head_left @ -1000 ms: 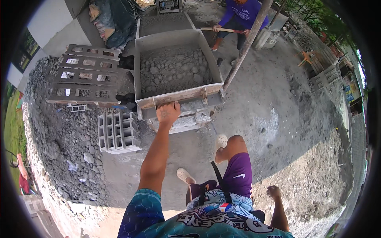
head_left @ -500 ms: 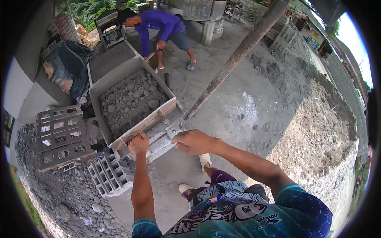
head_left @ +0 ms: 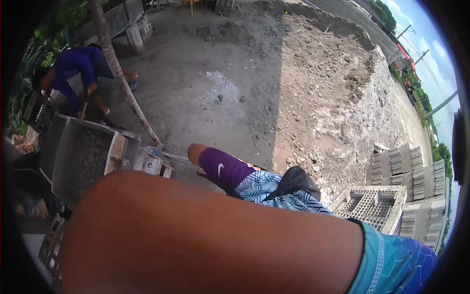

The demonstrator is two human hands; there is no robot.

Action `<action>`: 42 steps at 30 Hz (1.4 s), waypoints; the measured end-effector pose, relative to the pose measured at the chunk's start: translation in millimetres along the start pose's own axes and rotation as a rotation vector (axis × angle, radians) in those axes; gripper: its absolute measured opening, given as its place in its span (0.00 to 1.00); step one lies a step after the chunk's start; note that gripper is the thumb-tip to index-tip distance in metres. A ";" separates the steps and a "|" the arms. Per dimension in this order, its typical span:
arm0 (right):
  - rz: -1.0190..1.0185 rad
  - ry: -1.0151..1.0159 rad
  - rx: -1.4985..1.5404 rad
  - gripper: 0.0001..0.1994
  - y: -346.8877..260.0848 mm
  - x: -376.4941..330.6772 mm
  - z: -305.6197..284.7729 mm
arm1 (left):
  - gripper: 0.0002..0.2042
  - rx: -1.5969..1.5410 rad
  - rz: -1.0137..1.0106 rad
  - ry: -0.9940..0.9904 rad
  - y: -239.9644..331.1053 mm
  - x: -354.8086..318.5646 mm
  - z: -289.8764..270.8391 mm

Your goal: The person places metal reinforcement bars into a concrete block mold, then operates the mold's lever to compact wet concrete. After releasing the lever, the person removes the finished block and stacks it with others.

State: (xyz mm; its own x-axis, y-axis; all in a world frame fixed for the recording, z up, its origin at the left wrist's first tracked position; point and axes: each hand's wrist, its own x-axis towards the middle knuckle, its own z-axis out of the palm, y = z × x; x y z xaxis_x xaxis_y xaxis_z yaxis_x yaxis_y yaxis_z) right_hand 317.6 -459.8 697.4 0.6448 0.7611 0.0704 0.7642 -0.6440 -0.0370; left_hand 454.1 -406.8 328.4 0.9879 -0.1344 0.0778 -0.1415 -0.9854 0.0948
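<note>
My right arm (head_left: 210,225) stretches across the lower half of the picture, from the teal sleeve at the lower right toward the left, very close and large. Its hand does not show. My left hand is out of sight too. Beyond the bent arm, at the left, stands a metal box (head_left: 116,148) holding clumpy grey material (head_left: 90,156); the arm covers its near side. A pale metal frame (head_left: 147,160) joins the box's right end, beside a slanting rusty pole (head_left: 115,63).
A co-worker in purple (head_left: 73,63) bends at the far left, gripping a wooden handle (head_left: 84,110). Hollow blocks (head_left: 421,196) are stacked at the right beside a pale crate-like grid (head_left: 372,203). A gravel heap (head_left: 323,98) lies beyond. My purple-clad knee (head_left: 218,166) is raised mid-picture.
Both hands were on the box's near edge and frame; now neither shows. My right arm has come up across the view. The view has swung right, bringing in the stacked blocks.
</note>
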 end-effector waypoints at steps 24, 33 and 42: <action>0.572 -0.155 0.279 0.16 158.2 -214.7 170.7 | 0.19 -0.266 -0.002 0.364 -0.5 -17.2 -7.6; 0.567 0.197 0.177 0.18 191.5 -36.5 328.6 | 0.15 -0.282 -0.078 0.310 -2.4 -32.6 -30.7; 0.541 0.494 0.065 0.12 269.4 29.9 355.1 | 0.16 -0.220 -0.004 0.436 -9.4 74.1 0.0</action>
State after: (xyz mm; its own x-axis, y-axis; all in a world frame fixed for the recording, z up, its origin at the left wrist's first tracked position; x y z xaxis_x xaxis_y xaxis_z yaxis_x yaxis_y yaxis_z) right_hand 548.8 -583.0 335.5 0.8606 0.2045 0.4664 0.3507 -0.9020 -0.2517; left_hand 528.6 -407.5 333.2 0.8761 -0.0281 0.4813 -0.1947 -0.9339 0.2998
